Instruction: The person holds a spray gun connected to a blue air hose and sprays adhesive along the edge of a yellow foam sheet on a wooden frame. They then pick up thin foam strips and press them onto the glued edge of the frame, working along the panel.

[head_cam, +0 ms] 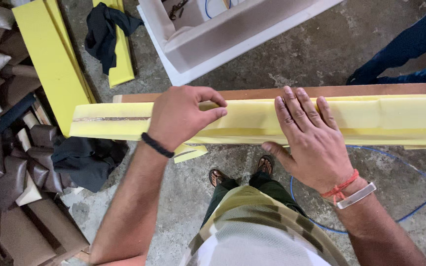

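A long strip of yellow foam lies along a brown wooden board that runs across the view. My left hand pinches the foam's upper edge between thumb and fingers near the middle. Just to the right, my right hand presses flat on the foam, fingers spread and thumb hooked under the front edge. A glue-stained streak marks the foam's left end.
Yellow foam slabs lean at the upper left with dark cloth draped over one. Brown upholstery pieces pile up at left. A white tub-like frame sits behind. Another person's leg is at upper right. A blue cable loops on the concrete floor.
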